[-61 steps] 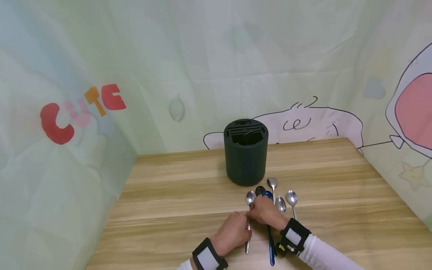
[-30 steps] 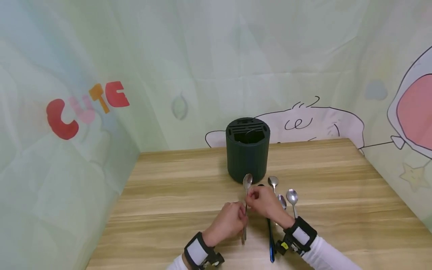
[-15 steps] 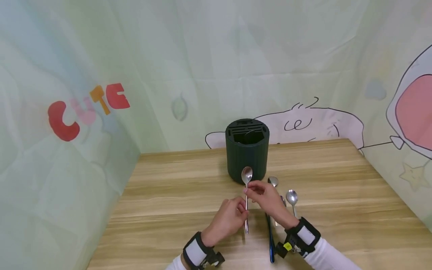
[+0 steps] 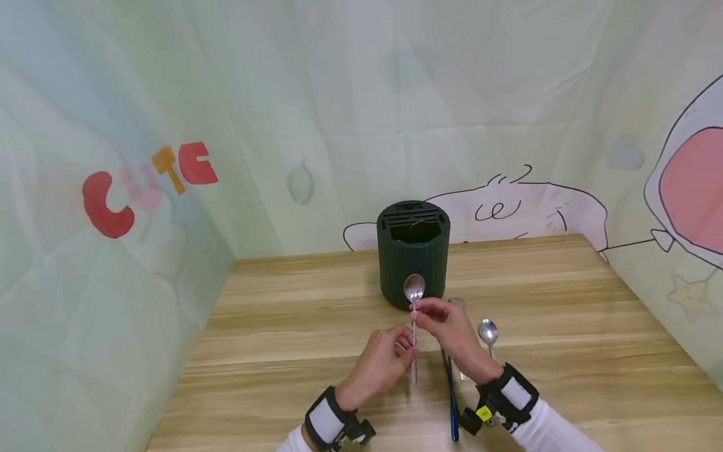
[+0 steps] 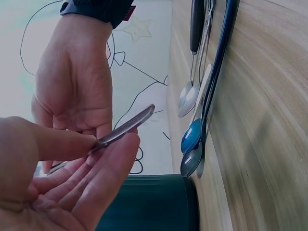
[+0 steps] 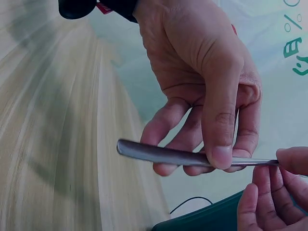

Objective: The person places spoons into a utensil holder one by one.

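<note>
Both hands hold one silver spoon (image 4: 414, 290) upright above the table, bowl up, just in front of the dark green round holder (image 4: 413, 260). My right hand (image 4: 418, 314) pinches the neck below the bowl. My left hand (image 4: 408, 351) pinches the handle lower down. In the left wrist view the handle (image 5: 126, 128) lies between my left hand's (image 5: 103, 149) thumb and fingers, with the right hand (image 5: 77, 86) behind. In the right wrist view the left hand's (image 6: 211, 159) thumb presses on the handle (image 6: 163, 154), and the right fingertips (image 6: 288, 166) grip its far end.
Several more spoons lie on the wooden table (image 4: 565, 326) right of the hands: a silver spoon (image 4: 488, 329), another silver one (image 4: 456, 303) near the holder and a blue-handled spoon (image 4: 452, 402). Fabric backdrops wall the table at the back and on both sides.
The silver spoon left the table and rose upright in front of the holder. Both hands lifted with it, the right hand moving up to the neck.
</note>
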The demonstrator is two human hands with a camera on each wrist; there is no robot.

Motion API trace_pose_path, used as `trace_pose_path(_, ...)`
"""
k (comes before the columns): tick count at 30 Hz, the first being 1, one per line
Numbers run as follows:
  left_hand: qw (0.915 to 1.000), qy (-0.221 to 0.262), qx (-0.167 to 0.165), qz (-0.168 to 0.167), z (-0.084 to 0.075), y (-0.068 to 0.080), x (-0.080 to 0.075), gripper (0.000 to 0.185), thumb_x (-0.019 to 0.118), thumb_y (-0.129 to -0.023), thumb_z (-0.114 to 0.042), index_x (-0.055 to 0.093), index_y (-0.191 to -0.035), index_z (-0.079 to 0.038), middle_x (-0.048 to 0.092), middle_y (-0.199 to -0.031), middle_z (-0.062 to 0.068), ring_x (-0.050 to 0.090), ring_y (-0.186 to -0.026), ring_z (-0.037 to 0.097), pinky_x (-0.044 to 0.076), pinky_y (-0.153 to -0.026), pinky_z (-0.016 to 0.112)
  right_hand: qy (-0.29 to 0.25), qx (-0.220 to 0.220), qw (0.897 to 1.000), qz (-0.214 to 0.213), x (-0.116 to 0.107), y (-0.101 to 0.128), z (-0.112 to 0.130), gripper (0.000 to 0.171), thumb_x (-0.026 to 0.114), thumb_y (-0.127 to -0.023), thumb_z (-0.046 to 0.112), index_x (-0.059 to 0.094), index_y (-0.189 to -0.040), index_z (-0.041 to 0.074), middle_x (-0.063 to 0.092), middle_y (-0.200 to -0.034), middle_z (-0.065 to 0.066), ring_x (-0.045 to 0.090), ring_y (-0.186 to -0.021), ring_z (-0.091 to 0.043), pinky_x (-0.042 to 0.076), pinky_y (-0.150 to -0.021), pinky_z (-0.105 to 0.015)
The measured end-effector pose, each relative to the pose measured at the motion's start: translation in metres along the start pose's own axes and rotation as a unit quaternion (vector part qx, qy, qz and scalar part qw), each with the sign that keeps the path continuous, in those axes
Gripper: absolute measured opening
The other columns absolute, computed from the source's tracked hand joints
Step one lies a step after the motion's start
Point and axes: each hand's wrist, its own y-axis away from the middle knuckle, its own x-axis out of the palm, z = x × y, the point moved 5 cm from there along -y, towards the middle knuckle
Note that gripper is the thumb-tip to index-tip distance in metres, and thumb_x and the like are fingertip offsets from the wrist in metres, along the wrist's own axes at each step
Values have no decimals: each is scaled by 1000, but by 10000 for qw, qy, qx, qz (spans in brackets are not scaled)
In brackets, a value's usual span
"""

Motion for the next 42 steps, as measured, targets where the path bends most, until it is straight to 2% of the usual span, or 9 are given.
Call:
trace_pose_path(4, 9999, 73, 69, 4, 0, -3, 0, 4, 66, -89, -2, 62, -89, -1, 70, -79, 9, 68, -62, 12, 52, -53, 18, -28, -169, 9998, -70, -1, 1, 5, 22, 70, -92, 18, 68, -110, 5, 68, -99, -6, 65, -90, -15, 54, -86, -25)
trace_pose_path(10, 9988, 465, 117, -70, 3, -6, -1, 4, 65, -91, -3, 64, -92, 0, 71, -82, 13, 71, -67, 29, 55, -54, 21, 174, -375, 9990, -154, -4, 3, 14, 21, 69, -92, 19, 68, -108, 5, 69, -96, -7, 65, -83, -14, 55, -78, -29)
trace_pose_path(17, 9943, 1022, 65, -300, 0, -12, -3, 6, 65, -92, -3, 66, -95, 1, 71, -86, 16, 70, -75, 17, 61, -63, 38, 452, -702, 9959, -340, -9, 1, 28, 25, 69, -92, 16, 67, -110, -1, 69, -98, -10, 66, -85, -11, 56, -78, -22)
trace_pose_path(20, 9930, 1116, 109, -360, -3, -14, -5, 7, 65, -92, -4, 66, -97, 1, 71, -87, 16, 69, -76, 12, 61, -65, 39, 508, -821, 9948, -316, -12, 1, 34, 25, 69, -92, 16, 67, -111, 0, 69, -100, -11, 65, -87, -13, 56, -80, -22)
trace_pose_path(25, 9938, 1021, 247, -352, -8, -20, -10, 12, 64, -94, -10, 67, -101, 0, 70, -89, 15, 70, -78, 17, 61, -66, 34, 635, -1053, 9920, -268, -16, 0, 46, 18, 68, -93, 17, 69, -108, 7, 68, -99, -11, 66, -86, -16, 58, -80, -28)
trace_pose_path(30, 9932, 1028, 380, -380, -13, -28, -18, 16, 63, -96, -11, 68, -104, 1, 69, -91, 17, 71, -84, 28, 61, -68, 34, 636, -1449, 9872, -170, -19, -4, 58, 18, 67, -93, 16, 69, -107, 4, 68, -99, -13, 67, -86, -13, 60, -82, -30)
trace_pose_path(35, 9925, 991, 530, -472, -25, -35, -25, 15, 62, -95, -6, 68, -105, 2, 69, -94, 19, 70, -86, 35, 61, -70, 37, 844, -1808, 9796, -256, -24, -7, 70, 18, 67, -93, 16, 69, -106, 3, 69, -98, -13, 66, -86, -11, 57, -79, -21)
trace_pose_path(40, 9927, 698, 788, -586, -57, -33, -38, 13, 61, -95, -2, 68, -103, 6, 70, -92, 22, 71, -82, 36, 60, -68, 26, 950, -1903, 9767, -297, -28, -9, 82, 22, 67, -93, 19, 69, -108, 2, 69, -98, -12, 66, -87, -11, 56, -77, -22)
trace_pose_path(42, 9925, 576, 881, -623, -62, -36, -42, 13, 61, -95, -2, 68, -103, 6, 71, -92, 21, 71, -82, 34, 59, -68, 22, 942, -1913, 9765, -316, -30, -10, 88, 24, 67, -94, 20, 69, -110, 2, 70, -99, -13, 67, -86, -10, 56, -77, -22)
